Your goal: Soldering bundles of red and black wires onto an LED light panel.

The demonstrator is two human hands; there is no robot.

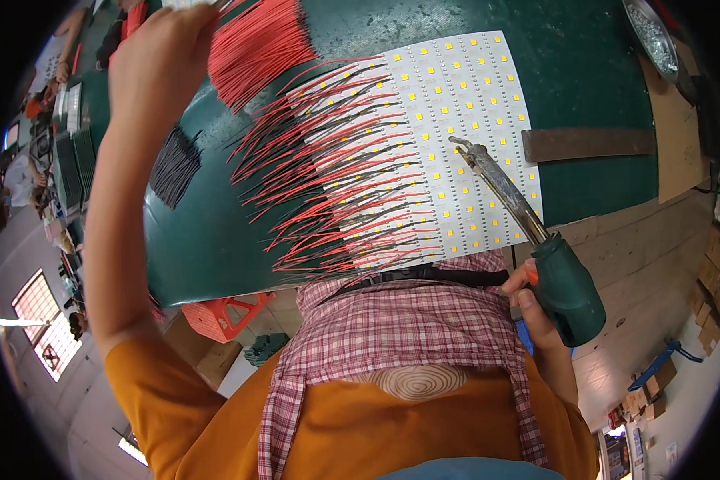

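My right hand [541, 320] is wrapped round the green handle of a soldering gun [568, 288], at the front right of the table. Its long metal barrel points up and left, and the bent tip lies over a white LED board [464, 112] with rows of yellow chips. Many red and black wires [328, 176] are fixed along the board's left part, their loose ends fanning left. My left hand [164, 52] is raised at the far left beside a pile of red wires [260, 52]. Its fingers are bent together at the picture's upper edge; what they hold is hidden.
A bundle of black wires [176, 168] lies on the green table [204, 248]. A flat dark bar [588, 146] touches the board's right side. At the far right is a metal dish [652, 38] of small bits. An orange-red plastic stool [220, 318] stands below the table edge.
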